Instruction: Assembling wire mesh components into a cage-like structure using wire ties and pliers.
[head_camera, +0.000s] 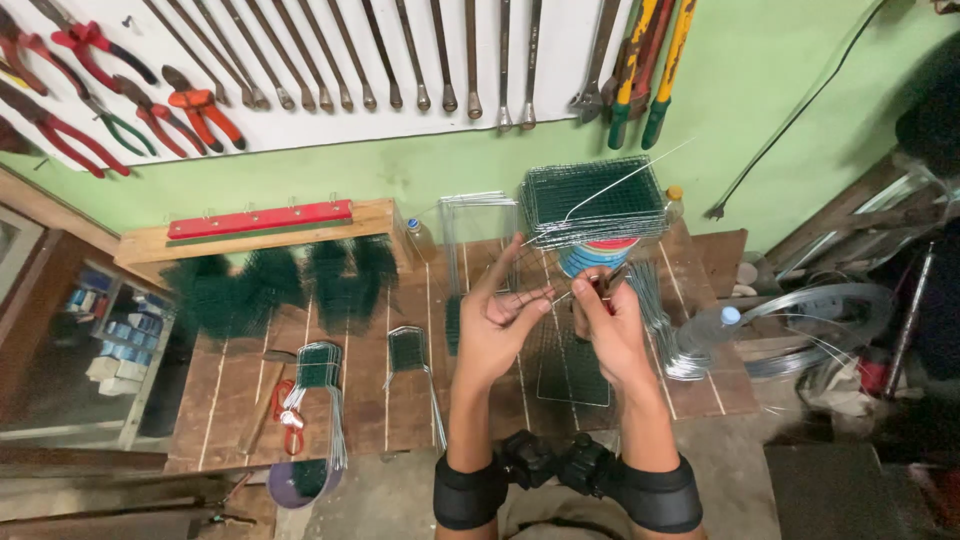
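The left hand and right hand are pinching a thin wire over the bench, which probably needs keeping taut.

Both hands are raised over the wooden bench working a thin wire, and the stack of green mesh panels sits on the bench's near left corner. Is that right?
Not quite. The head view shows the stack of green mesh panels at the bench's far right, by the wall. The rest holds: both the left hand and right hand work a thin wire.

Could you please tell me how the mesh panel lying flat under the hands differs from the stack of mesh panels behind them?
The flat mesh panel is a single sheet lying directly on the wooden table; the stack of mesh panels is many sheets piled up and raised on a round container. The stack lies farther from the hands. Both are green wire grid.
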